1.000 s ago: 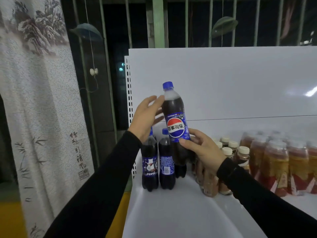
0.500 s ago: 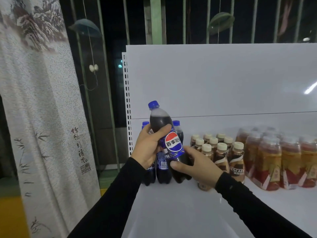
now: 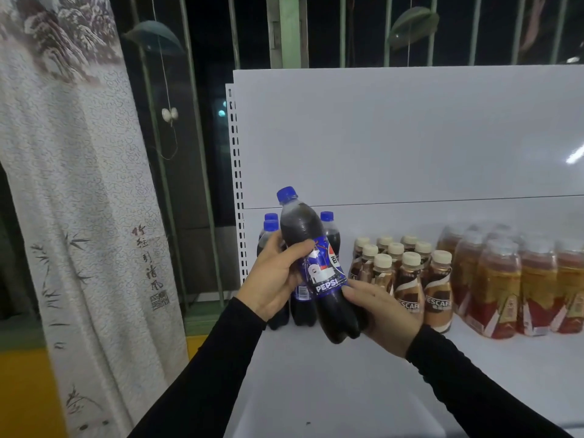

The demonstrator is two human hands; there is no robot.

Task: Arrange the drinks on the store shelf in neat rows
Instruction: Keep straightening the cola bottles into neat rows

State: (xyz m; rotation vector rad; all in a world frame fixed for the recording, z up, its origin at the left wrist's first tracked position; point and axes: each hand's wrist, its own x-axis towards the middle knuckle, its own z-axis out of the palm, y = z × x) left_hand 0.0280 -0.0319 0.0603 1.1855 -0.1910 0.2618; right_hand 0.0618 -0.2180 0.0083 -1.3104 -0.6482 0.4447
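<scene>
Hands grip tilted Pepsi bottle (image 3: 311, 263): left hand (image 3: 274, 276) wraps label, right hand (image 3: 384, 314) cups base.

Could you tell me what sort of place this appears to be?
Probably a small shop: a white slotted retail shelf carries grouped Pepsi bottles, Nescafe bottles and shrink-wrapped tea packs.

Left hand (image 3: 275, 279) and right hand (image 3: 384, 314) both curled, gripping.

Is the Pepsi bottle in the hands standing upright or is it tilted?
Tilted. The bottle leans with its cap toward the upper left, held off the shelf by the left hand and right hand.
</scene>
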